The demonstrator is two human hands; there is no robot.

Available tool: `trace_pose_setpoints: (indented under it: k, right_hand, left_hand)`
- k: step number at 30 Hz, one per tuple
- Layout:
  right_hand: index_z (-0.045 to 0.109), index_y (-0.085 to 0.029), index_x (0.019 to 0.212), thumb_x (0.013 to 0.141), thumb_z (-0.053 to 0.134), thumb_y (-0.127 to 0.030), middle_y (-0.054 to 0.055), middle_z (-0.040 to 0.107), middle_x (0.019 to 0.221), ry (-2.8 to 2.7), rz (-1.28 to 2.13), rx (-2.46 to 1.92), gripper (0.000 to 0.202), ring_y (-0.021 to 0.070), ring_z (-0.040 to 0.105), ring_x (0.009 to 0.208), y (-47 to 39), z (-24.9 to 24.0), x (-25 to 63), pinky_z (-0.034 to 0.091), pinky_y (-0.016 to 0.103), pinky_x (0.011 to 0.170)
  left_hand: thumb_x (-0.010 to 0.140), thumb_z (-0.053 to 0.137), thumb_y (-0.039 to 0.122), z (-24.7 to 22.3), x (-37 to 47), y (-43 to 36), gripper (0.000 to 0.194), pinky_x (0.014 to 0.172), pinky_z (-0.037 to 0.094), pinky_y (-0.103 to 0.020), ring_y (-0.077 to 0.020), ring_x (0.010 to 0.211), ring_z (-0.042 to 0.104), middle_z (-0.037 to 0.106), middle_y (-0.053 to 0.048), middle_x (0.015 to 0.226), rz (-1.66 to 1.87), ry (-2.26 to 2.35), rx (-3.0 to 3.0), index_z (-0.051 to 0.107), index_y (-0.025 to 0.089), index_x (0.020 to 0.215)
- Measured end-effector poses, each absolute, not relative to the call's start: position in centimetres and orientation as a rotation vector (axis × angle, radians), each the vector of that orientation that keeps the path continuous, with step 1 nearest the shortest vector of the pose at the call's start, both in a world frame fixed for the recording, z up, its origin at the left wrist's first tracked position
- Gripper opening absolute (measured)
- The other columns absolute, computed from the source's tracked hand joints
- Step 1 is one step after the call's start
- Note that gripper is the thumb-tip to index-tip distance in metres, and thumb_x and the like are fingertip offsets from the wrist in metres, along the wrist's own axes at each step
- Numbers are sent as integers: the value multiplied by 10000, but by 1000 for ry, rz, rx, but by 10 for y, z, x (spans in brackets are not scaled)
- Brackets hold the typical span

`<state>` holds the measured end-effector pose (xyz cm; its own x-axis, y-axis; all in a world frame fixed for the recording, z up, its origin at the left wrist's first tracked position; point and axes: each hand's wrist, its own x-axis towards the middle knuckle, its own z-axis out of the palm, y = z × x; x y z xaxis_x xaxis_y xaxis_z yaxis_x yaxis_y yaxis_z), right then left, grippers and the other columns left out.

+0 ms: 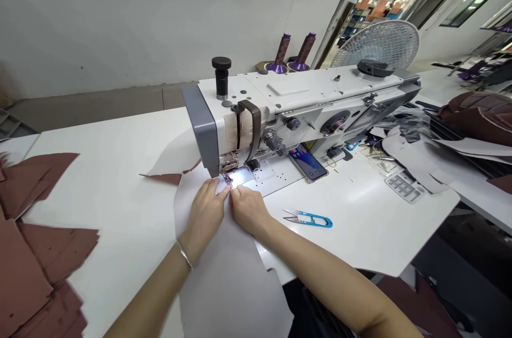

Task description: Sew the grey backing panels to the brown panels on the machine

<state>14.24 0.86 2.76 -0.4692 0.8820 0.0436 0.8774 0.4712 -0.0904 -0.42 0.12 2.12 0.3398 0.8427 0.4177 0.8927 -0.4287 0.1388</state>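
A large pale grey piece of sheet material, with a brown face showing at its far edge, lies under the head of a white sewing machine. My left hand rests on it just left of the needle area, fingers lying on the sheet and thumb stretched toward the presser foot. Close beside it, my right hand is closed at the sheet's right edge, with its fingertips mostly hidden. The machine's lamp lights the metal plate in front of my fingers.
Blue-handled thread snips lie right of my right hand. A phone rests beneath the machine arm. Brown cut pieces are piled at left, with more brown material at right. Two thread cones and a fan stand behind.
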Motion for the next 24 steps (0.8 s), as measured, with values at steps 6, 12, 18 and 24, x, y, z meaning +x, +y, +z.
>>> trace_pose_setpoints:
  k: [6,12,18,24]
  right_hand:
    - [532,-167,870,913,333,-92,60,568,794,-2634,112,-1572,217,165,509,674,8,33,142,285,269,518]
    - [546,-162,911,906,350,-93,67,567,819,-2648,112,-1564,208,168,497,682,6,32,143,277,271,513]
    - [544,-163,957,904,359,-92,55,559,824,-2635,100,-1575,205,162,489,678,6,29,142,248,273,491]
    - [528,-163,1020,907,350,-91,56,560,847,-2634,110,-1578,223,165,495,703,8,30,140,278,262,495]
  left_hand:
    - [871,401,108,23,-3,1,345,946,465,-427,-268,1127,497,580,-152,1164,-648,-1617,-2465,637,159,1118]
    - [864,413,95,23,-5,0,354,953,455,-415,-267,1122,498,575,-160,1162,-603,-1601,-2461,628,156,1139]
    - [872,389,90,24,-4,0,367,951,459,-423,-267,1137,492,578,-156,1166,-621,-1622,-2467,619,158,1149]
    - [878,379,96,26,-4,0,361,965,448,-454,-266,1150,488,565,-142,1203,-630,-1620,-2476,606,175,1147]
